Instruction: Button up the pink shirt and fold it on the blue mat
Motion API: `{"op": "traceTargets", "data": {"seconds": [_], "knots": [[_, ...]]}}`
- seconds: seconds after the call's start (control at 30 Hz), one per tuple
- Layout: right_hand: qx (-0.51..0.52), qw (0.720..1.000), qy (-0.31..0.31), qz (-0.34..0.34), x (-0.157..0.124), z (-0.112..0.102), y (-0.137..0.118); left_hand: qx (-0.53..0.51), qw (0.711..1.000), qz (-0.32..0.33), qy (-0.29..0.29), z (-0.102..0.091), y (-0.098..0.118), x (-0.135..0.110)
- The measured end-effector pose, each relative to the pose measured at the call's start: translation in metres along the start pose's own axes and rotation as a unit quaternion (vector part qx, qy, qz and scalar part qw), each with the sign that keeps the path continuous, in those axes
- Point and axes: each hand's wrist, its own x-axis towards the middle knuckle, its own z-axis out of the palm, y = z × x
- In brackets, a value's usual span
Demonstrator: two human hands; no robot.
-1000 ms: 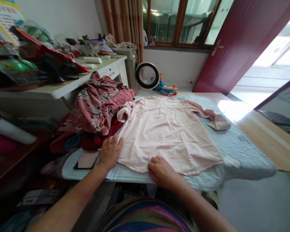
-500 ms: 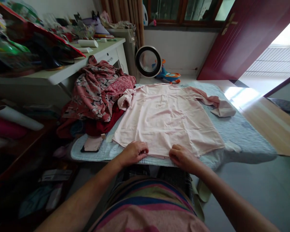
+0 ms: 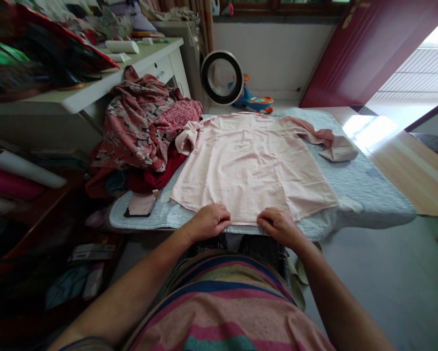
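A pale pink shirt [image 3: 248,165] lies spread over a padded board with a light blue quilted cover [image 3: 383,195], its hem toward me. Its right-hand sleeve [image 3: 324,139] trails out over the cover, while the left-hand sleeve is bunched against a clothes pile. My left hand [image 3: 211,222] pinches the hem left of centre, fingers curled. A short way to the right, my right hand [image 3: 279,225] grips the same hem, its fingers closed as well. Between the two hands the hem runs nearly straight along the board's near edge.
Heaped at the left are floral and red clothes [image 3: 142,122]. A phone in a pink case [image 3: 141,204] lies by the board's near left edge. Behind stand a washing machine with its round door [image 3: 222,78] open and a blue-orange toy [image 3: 253,100]. A cluttered white desk [image 3: 74,100] fills the left.
The whole view has shifted, so the board and shirt sit higher in the picture. Both hands stay at the hem, which looks straighter between them now.
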Motion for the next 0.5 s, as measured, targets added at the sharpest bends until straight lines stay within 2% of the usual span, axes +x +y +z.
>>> {"op": "traceTargets", "data": {"seconds": [0.07,0.13,0.27,0.5], "knots": [[-0.05,0.997,0.026,0.052,0.004,0.008,-0.004,-0.01,1.0,0.013,-0.002,0.007,0.007,0.009],[-0.093,0.992,0.044,0.074,0.006,0.014,-0.006,-0.021,1.0,0.011,0.0,0.012,0.012,0.014],[-0.095,0.994,0.043,0.021,-0.002,0.016,-0.003,-0.039,0.999,-0.003,-0.011,0.015,0.012,0.013],[-0.049,0.998,0.021,-0.035,-0.015,0.007,0.0,-0.025,0.999,0.039,0.005,0.013,0.012,0.012]]}}
